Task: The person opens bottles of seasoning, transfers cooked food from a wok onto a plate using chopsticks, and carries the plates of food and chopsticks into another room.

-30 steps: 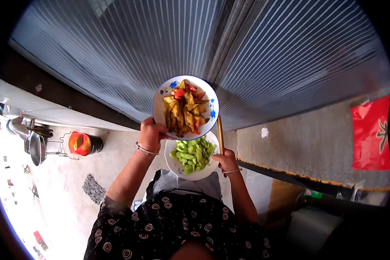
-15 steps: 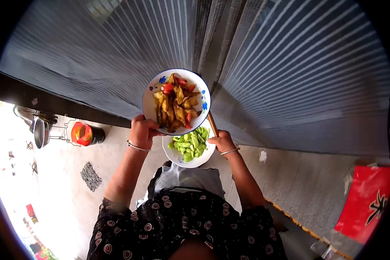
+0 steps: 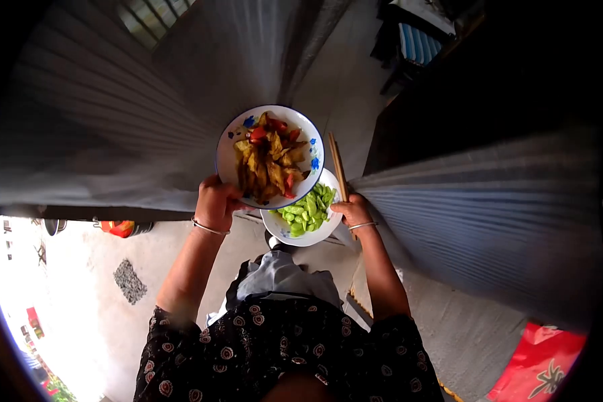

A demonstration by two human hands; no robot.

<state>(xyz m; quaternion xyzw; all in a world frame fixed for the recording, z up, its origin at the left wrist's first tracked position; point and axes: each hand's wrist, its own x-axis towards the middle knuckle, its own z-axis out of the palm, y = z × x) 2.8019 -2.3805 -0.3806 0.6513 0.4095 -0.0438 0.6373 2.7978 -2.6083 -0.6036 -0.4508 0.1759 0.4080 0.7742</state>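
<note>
My left hand (image 3: 216, 204) grips the near left rim of a white plate (image 3: 228, 161) with a blue edge and blue flowers. Browned slices (image 3: 275, 164) and red pieces, perhaps pepper, lie on it. Lower down and partly covered by this plate, a second white plate (image 3: 323, 229) carries green pods (image 3: 307, 213) that look like edamame. My right hand (image 3: 355, 211) is closed on its right rim. A pair of wooden chopsticks (image 3: 338, 164) is also held in that hand, pointing away from me.
Pleated mesh curtains hang on the left (image 3: 114, 141) and right (image 3: 489, 228), parted over a doorway. Beyond it stands a chair with a blue striped seat (image 3: 419, 44). A grey mat (image 3: 130, 281) and a red-orange container (image 3: 118, 228) are at left, a red printed sheet (image 3: 536, 365) at lower right.
The curtains have parted, the right one swinging aside, and the room behind shows. I have moved forward into the gap. Both plates and the chopsticks stay in my hands.
</note>
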